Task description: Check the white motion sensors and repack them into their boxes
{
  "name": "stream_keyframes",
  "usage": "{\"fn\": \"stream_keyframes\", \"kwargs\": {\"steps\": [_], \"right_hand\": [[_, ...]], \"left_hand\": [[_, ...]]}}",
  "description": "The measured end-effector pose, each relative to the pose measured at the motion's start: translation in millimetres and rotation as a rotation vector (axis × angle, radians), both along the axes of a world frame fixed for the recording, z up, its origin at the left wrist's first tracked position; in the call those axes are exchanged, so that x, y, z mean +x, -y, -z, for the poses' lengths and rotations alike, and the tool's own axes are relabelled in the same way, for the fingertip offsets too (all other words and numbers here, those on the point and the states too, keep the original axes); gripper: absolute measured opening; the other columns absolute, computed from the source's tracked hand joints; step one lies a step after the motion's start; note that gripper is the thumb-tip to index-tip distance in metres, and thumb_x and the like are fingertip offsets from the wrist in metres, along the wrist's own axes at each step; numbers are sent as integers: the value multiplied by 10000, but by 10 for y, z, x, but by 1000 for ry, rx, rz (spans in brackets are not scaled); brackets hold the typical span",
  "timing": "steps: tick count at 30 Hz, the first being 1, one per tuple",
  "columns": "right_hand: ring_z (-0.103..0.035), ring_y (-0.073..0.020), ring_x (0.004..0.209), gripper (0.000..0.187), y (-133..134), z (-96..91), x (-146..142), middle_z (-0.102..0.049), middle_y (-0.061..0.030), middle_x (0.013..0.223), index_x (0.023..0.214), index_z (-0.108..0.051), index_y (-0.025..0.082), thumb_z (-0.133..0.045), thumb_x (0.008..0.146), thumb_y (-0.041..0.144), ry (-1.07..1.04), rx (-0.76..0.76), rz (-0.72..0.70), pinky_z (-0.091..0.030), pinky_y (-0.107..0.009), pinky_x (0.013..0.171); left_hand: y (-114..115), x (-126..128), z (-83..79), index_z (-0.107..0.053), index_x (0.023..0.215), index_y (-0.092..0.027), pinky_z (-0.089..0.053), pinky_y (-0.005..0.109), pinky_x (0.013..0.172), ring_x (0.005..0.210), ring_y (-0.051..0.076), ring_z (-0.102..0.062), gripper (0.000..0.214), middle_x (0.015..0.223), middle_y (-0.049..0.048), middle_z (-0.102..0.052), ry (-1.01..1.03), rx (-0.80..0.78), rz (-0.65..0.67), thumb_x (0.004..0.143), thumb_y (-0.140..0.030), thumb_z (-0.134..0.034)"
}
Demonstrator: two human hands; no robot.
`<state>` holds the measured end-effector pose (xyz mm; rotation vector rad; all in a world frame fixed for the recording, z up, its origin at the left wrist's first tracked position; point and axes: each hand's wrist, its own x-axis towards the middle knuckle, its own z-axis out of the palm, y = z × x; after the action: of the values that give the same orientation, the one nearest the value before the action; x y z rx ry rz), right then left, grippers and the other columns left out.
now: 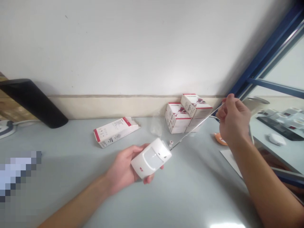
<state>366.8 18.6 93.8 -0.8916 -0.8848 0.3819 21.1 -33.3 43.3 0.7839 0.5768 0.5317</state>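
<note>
Sensor [150, 158] sat in left hand [125, 167] above table [190, 196], fingers clenched around it | right hand [234, 120] pinched thin rod [194, 128], tip at sensor's corner | casing was closed | boxes [182, 115] stood far right

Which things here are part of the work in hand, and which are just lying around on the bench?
In use:
white motion sensor in the left hand
thin metal rod in the right hand

Lying about:
stacked white-and-red boxes
opened box
clear plastic bag
small white cylinder
</note>
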Motion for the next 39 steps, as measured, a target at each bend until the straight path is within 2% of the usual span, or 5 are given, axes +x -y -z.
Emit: {"fn": "stream_keyframes", "kwargs": {"steps": [6, 12, 29, 34, 39], "right_hand": [[-358, -61, 459, 385, -6, 34, -9, -611, 18, 730, 724, -545, 210, -817, 871, 439, 55, 61, 104, -174, -298, 454], [-342, -95, 500, 315, 68, 74, -147, -454, 64, 553, 683, -576, 201, -762, 892, 344, 212, 48, 82, -213, -293, 526], [-413, -130, 610, 363, 504, 478, -1099, -470, 34, 630, 658, -500, 212, -616, 968, 362, 719, -360, -525, -298, -267, 567], [-479, -144, 646, 363, 470, 420, -1050, -552, 16, 698, 765, -616, 220, -569, 1026, 467, 727, -383, -533, -369, -268, 593], [-583, -153, 686, 267, 363, 370, -900, -718, -9, 909, 1078, -741, 274, -510, 1077, 407, 934, -322, -230, -427, -296, 642]], "left_hand": [[19, -12, -3, -596, 1282, -128, -392, 381, 701, 650, 260, -662, 437, 1017, 205, -751, 14, 1, -20, 981, -370, -393], [28, -26, 51, -633, 1234, -157, -386, 377, 698, 701, 256, -650, 359, 1067, 192, -743, 9, -30, -88, 1006, -365, -450], [84, 22, 27, -601, 1299, -116, -402, 366, 713, 684, 247, -650, 411, 1045, 206, -739, 47, -45, -174, 1010, -354, -431], [66, 36, 20, -643, 1287, -114, -438, 376, 730, 727, 254, -657, 402, 1019, 180, -736, 111, -21, -210, 1004, -330, -455], [-1, -37, -115, -711, 1171, -134, -492, 384, 716, 780, 259, -671, 322, 1047, 172, -752, 223, 5, -410, 985, -291, -500]]}}
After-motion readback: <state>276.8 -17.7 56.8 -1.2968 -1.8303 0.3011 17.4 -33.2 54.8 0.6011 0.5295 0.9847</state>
